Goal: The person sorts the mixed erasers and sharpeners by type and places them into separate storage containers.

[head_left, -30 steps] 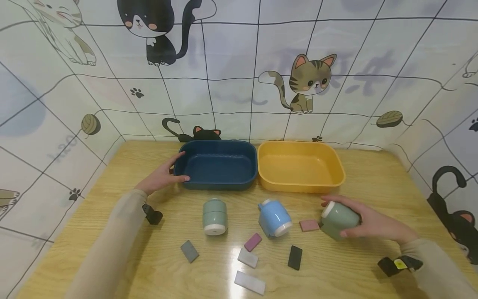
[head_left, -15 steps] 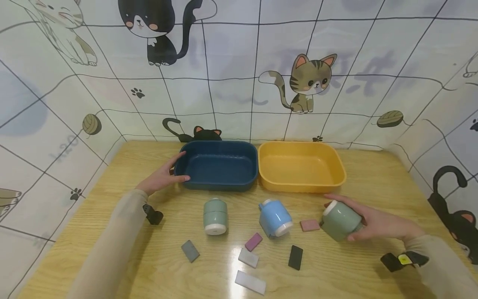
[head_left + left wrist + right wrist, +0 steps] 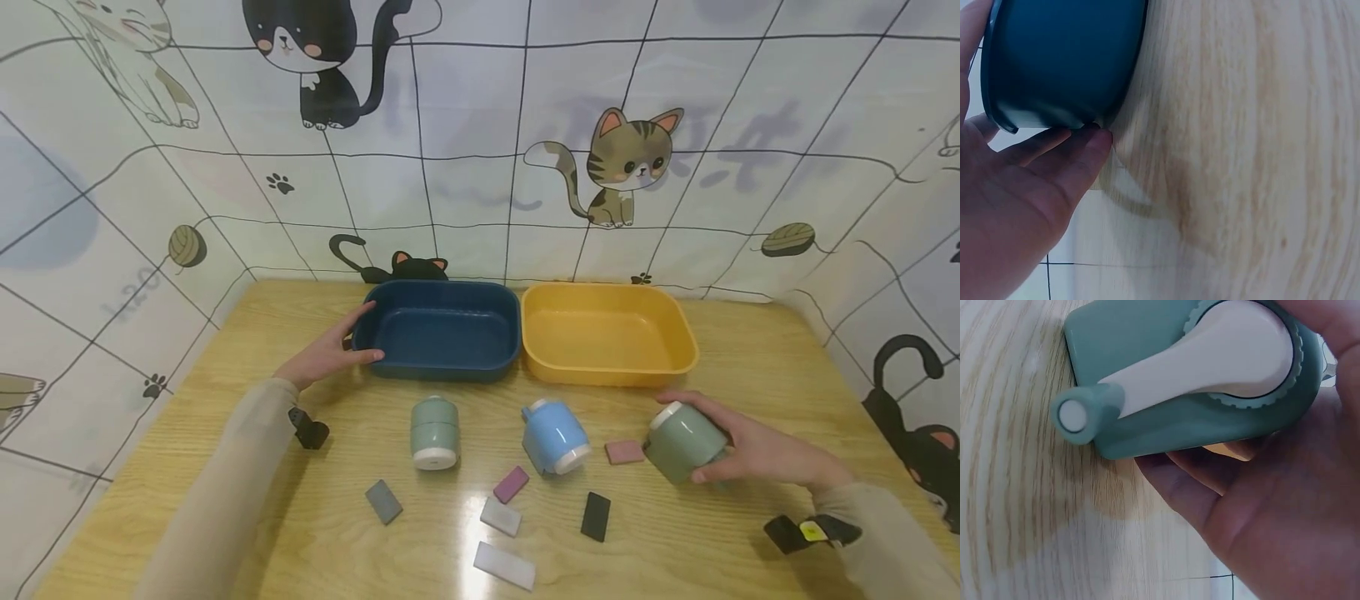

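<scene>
My right hand [image 3: 765, 446] grips a green pencil sharpener [image 3: 684, 443] at the table's right side, thumb on the near side and fingers on the far side. The right wrist view shows its white crank arm [image 3: 1204, 359] with a green knob [image 3: 1082, 415]. My left hand [image 3: 322, 354] holds the left end of the navy bin [image 3: 435, 372], thumb over the front rim. In the left wrist view, other fingertips [image 3: 1099, 140] lie low against its outer wall. A blue sharpener-like thing [image 3: 553, 437] and a green rounded one [image 3: 434, 433] stand between the hands.
A yellow bin [image 3: 607, 377] sits right beside the navy one, near the cat-print backdrop. Small eraser-like blocks lie in front: pink [image 3: 624, 452], magenta [image 3: 511, 484], grey [image 3: 384, 502], black [image 3: 596, 517], and two white ones, short [image 3: 500, 516] and long [image 3: 504, 566].
My right hand has shifted slightly to the right, and the green sharpener has turned a little in its grip. My left hand stays at the navy bin.
</scene>
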### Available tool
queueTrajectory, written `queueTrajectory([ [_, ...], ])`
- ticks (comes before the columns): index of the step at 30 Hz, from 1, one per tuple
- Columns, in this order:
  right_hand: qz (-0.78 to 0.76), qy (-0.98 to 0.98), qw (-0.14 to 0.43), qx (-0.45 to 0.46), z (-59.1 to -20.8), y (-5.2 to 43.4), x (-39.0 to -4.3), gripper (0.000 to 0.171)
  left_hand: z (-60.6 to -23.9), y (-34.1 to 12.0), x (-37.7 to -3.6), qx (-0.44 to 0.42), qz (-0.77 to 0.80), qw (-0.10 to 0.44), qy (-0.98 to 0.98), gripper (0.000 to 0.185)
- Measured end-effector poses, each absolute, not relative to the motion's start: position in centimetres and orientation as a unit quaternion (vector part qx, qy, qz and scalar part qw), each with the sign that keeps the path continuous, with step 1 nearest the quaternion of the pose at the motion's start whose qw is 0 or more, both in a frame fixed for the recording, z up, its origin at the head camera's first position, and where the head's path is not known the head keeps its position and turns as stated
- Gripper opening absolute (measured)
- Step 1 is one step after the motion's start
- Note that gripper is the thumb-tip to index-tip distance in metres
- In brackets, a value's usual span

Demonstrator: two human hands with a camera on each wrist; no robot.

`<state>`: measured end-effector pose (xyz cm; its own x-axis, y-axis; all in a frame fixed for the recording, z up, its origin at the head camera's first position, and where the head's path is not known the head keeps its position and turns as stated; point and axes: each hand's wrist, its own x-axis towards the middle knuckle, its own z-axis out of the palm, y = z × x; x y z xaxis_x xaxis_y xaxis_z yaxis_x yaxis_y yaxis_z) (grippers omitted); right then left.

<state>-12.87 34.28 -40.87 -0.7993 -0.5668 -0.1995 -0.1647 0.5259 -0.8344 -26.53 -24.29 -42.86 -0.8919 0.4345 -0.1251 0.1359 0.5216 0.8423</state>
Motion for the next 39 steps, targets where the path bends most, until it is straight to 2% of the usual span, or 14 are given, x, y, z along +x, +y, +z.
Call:
queueTrajectory([
  [11, -0.429, 0.861, 0.199, -0.187, -40.7, 33.8, -12.6, 0.084, -43.0, -24.1, -26.2, 0.167, 0.473, 0.155, 0.851, 0.086],
  [27, -0.409, 0.875, 0.11, -0.237, -39.6, 33.2, -13.5, 0.083, -43.0, -24.0, -26.0, 0.169, 0.47, 0.157, 0.852, 0.085],
  [39, -0.404, 0.873, 0.121, -0.245, -37.9, 32.9, -14.5, 0.085, -43.3, -24.0, -26.1, 0.167, 0.462, 0.15, 0.858, 0.085],
])
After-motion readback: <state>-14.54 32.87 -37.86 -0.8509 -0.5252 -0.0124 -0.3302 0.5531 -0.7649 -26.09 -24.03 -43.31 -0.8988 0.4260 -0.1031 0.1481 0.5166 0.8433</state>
